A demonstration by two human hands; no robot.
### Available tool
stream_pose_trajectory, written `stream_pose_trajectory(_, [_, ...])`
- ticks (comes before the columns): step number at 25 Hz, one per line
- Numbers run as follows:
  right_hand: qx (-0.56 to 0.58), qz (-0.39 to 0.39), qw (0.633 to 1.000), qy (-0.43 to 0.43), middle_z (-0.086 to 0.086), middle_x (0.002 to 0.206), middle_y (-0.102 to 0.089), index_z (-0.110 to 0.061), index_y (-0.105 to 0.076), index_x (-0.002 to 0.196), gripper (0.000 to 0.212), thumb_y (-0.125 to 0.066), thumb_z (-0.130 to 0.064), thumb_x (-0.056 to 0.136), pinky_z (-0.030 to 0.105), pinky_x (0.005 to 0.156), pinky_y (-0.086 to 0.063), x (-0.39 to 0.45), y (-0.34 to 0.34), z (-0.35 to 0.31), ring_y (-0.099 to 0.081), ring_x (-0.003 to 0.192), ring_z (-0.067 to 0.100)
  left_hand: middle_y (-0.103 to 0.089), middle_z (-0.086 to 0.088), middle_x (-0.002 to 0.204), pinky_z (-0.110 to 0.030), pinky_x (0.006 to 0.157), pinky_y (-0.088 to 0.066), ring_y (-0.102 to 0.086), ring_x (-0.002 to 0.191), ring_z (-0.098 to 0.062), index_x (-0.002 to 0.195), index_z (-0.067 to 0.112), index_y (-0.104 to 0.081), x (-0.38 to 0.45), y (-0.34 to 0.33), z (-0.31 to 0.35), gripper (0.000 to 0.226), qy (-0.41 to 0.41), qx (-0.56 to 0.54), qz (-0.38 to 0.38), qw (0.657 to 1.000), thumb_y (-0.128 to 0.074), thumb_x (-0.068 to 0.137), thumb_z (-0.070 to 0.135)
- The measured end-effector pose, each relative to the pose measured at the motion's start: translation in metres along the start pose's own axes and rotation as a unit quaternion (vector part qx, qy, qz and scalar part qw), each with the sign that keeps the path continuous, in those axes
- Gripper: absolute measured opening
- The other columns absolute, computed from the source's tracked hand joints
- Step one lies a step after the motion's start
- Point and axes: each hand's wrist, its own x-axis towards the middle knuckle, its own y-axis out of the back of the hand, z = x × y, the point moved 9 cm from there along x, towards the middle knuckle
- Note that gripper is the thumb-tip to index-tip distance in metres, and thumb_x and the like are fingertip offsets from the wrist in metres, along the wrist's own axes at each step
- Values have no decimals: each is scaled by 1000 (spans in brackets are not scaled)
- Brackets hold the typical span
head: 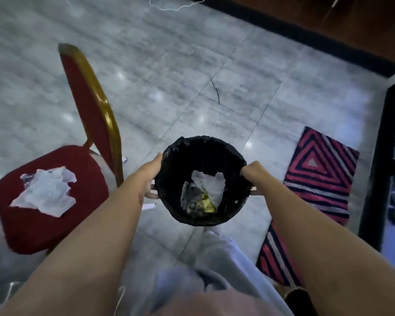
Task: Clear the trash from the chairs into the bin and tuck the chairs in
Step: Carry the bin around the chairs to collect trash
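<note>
A round bin (235, 208) lined with a black bag hangs above the floor at the centre of the view. My left hand (151, 172) grips its left rim and my right hand (252, 173) grips its right rim. Inside lie white paper, a grey wrapper and a yellow scrap. To the left stands a red chair (43, 226) with a gold frame, its back toward the far side. Crumpled white paper and clear plastic trash (45, 192) lie on its seat.
A red, black and grey patterned rug (315, 179) lies on the grey tiled floor at the right. A black-framed glass table edge (381, 169) stands at the far right. Small white scraps (149, 206) lie on the floor near the chair. My legs are below the bin.
</note>
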Motion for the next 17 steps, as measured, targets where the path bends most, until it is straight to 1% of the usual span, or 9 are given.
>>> stream_pose_trajectory(2, [-4, -3, 1000, 20, 11, 83, -49, -8, -48, 99, 30, -47, -12, 69, 34, 56, -52, 38, 21, -54, -49, 68, 28, -63, -3, 98, -43, 87, -52, -59, 90, -24, 96, 19, -60, 19, -8, 53, 58, -6, -35, 16, 999, -32, 92, 70])
stream_pose_trajectory(4, [-12, -4, 999, 35, 11, 89, -51, -10, -47, 104, 37, -49, -15, 67, 37, 59, -54, 66, 33, -101, -51, 72, 28, -61, -1, 90, -38, 79, -51, -57, 79, -20, 97, 17, -60, 35, -9, 93, 60, 0, -75, 47, 996, -29, 94, 68])
stream_pose_trajectory(5, [-13, -11, 999, 40, 12, 92, -51, -10, -47, 105, 40, -49, -16, 66, 38, 61, -54, 82, 34, -119, -51, 74, 29, -61, -1, 89, -36, 73, -50, -57, 76, -20, 101, 15, -58, 42, -9, 110, 60, 4, -84, 53, 995, -28, 95, 67])
stream_pose_trajectory(7, [-23, -21, 999, 41, 12, 95, -51, -10, -45, 105, 41, -49, -17, 65, 39, 61, -54, 115, 34, -159, -52, 77, 30, -63, -5, 102, -34, 66, -51, -60, 81, -23, 116, 15, -55, 62, -3, 150, 64, 9, -121, 62, 991, -26, 94, 68])
stream_pose_trajectory(9, [-28, -29, 998, 43, 13, 95, -51, -9, -47, 105, 42, -49, -17, 63, 38, 59, -55, 146, 32, -206, -52, 77, 31, -63, -6, 119, -39, 79, -54, -62, 97, -28, 132, 14, -52, 116, 14, 186, 81, 14, -136, 85, 987, -24, 87, 74])
stream_pose_trajectory(11, [-27, -42, 998, 48, 13, 96, -53, -3, -51, 113, 48, -49, -16, 67, 38, 61, -55, 177, 22, -255, -55, 81, 31, -62, -7, 127, -45, 91, -51, -62, 108, -31, 139, 19, -50, 188, 36, 220, 91, 25, -142, 105, 984, -20, 78, 80])
stream_pose_trajectory(12, [-29, -46, 998, 45, 13, 97, -54, -2, -50, 118, 50, -50, -15, 70, 38, 61, -55, 191, 19, -279, -56, 83, 30, -61, -9, 130, -47, 96, -49, -60, 113, -33, 140, 19, -50, 210, 45, 240, 92, 31, -148, 106, 983, -19, 79, 79])
stream_pose_trajectory(14, [-29, -50, 997, 43, 14, 99, -54, -2, -48, 122, 47, -50, -13, 76, 36, 61, -55, 210, 11, -325, -56, 82, 27, -57, -12, 136, -47, 104, -44, -57, 121, -33, 141, 13, -48, 197, 59, 289, 83, 36, -157, 106, 981, -18, 90, 72])
stream_pose_trajectory(17, [-50, -68, 994, 63, 12, 96, -52, -2, -48, 120, 38, -49, -8, 83, 33, 58, -51, 240, -4, -404, -53, 75, 23, -55, -10, 139, -44, 105, -44, -55, 124, -29, 140, 9, -48, 203, 90, 349, 76, 41, -184, 121, 975, -19, 96, 64])
